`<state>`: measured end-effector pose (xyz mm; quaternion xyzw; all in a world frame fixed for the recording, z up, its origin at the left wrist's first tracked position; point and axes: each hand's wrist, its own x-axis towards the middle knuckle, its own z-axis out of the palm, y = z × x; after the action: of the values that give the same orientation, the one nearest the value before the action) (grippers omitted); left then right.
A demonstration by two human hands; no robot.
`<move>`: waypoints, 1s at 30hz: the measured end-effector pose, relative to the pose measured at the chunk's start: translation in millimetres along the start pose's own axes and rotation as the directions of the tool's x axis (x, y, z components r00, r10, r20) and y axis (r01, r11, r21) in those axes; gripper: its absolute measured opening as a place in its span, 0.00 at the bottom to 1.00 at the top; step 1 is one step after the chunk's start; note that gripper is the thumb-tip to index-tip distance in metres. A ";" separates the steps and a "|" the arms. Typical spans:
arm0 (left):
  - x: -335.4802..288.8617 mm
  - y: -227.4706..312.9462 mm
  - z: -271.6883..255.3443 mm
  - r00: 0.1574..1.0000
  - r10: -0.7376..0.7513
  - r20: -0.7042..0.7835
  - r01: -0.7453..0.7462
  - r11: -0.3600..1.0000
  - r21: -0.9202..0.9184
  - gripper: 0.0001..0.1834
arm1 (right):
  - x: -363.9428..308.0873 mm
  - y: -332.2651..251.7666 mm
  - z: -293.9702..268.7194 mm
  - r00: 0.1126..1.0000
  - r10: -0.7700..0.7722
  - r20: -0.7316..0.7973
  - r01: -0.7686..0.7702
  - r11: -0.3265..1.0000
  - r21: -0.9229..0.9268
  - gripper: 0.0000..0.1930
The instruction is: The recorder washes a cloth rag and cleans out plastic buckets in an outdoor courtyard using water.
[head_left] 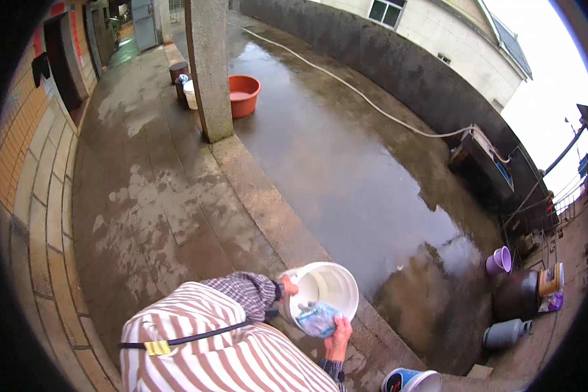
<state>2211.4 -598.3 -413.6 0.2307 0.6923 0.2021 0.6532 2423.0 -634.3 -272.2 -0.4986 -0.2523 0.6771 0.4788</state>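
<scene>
Head view: the left hand (287,287) clasps the left rim of the white bucket (340,285) above the curb (268,202); the right hand (338,338), half closed, apparently pins a blue-grey rag (318,319) against the near rim. Firm bracing should steady any wiping.

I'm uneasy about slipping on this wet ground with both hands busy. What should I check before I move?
1. Grip of your left hand on the white bucket: ok, it holds the rim.
2. Your right hand on the bluish bundle: ok, held at the rim.
3. Dry paving: not ok, it is wet in patches.
4. Yard free of standing water: not ok, a broad puddle lies beyond the ledge.
5. Your feet well placed: cannot tell, they are hidden.
</scene>
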 end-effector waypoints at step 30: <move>-204.9 -49.1 -182.3 0.884 -0.160 -0.439 -0.218 0.691 -0.690 0.27 | 48.7 11.1 193.3 0.887 0.266 0.378 -0.176 0.951 -0.254 0.05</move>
<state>2035.0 -753.9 -264.1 -0.0893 0.6882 0.5175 0.5007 2239.2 -568.8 -229.8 -0.4203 -0.3586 0.7855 0.2788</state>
